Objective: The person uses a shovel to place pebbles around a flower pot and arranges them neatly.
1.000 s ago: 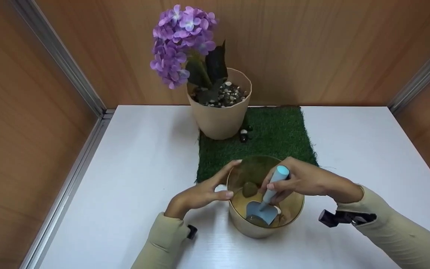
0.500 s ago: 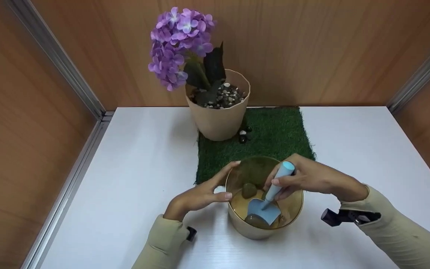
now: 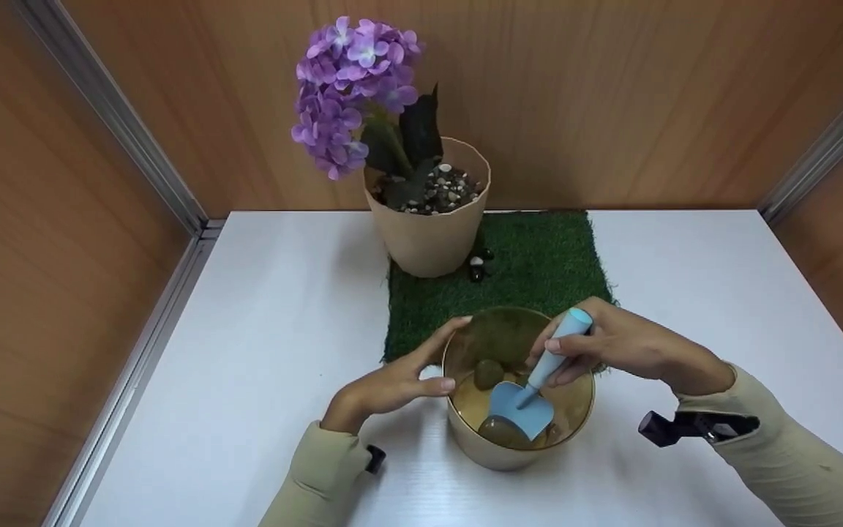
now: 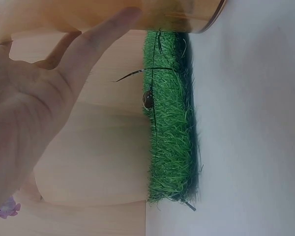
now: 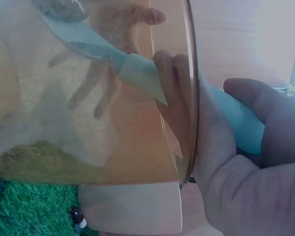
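Note:
An amber see-through bowl [image 3: 520, 457] stands on the white table. Against its left side rests my left hand [image 3: 385, 384], thumb and fingers spread and fairly straight, visible through the wall in the right wrist view. My right hand [image 3: 615, 340] grips the pale blue handle of a small hand trowel [image 3: 559, 351], its thumb along the handle. The trowel's blade [image 3: 520, 406] slants down inside the bowl. A large dark stone [image 3: 502, 430] lies at the blade's front edge. Another roundish stone [image 3: 488, 375] sits near the bowl's back left.
Behind the bowl lies a green artificial grass mat [image 3: 538, 271]. On its back left stands a beige pot [image 3: 429, 241] with purple flowers [image 3: 356, 80] and pebbles. Small black and white pebbles [image 3: 477, 267] lie beside the pot. Wooden panels [image 3: 612, 102] enclose the table.
My right hand has drawn slightly up and right, and the trowel's handle with it. The blade has shifted a little, showing more of the large stone. My left hand stays against the bowl.

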### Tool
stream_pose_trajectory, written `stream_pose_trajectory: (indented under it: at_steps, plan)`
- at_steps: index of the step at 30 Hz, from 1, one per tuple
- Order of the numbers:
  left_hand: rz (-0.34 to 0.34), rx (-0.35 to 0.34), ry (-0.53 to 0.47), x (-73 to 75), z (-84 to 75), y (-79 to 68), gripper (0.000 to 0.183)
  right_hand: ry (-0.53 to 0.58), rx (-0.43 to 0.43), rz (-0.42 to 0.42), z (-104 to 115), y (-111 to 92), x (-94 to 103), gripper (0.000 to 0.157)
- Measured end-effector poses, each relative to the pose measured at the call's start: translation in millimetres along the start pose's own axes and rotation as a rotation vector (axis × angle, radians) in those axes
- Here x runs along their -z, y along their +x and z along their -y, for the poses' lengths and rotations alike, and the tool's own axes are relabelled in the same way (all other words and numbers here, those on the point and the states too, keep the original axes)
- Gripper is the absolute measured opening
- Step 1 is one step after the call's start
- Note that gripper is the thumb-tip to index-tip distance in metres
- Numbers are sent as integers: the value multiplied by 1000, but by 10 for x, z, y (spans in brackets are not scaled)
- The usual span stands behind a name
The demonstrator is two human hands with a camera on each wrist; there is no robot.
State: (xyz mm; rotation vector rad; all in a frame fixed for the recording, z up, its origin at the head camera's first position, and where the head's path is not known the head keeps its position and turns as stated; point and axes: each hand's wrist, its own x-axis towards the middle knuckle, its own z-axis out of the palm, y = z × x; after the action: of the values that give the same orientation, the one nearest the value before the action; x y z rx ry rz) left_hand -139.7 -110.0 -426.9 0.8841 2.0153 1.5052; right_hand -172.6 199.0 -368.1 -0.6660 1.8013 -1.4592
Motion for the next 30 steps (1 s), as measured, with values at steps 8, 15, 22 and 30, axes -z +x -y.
stream_pose_trajectory:
  at_steps: [8,15,22,30]
  plan:
    - [6,-35,-16,-13,5,-1,79,69,21,6,-21,-52,51,28]
    - [2,-22,-3,-10,2,4,81,110,57,30,-46,-88,91,28]
    - [2,-22,9,-10,-13,1,81,141,39,-7,-77,-130,110,30]
    - [-16,-3,25,-11,152,34,79,208,22,-51,-119,-162,122,30]
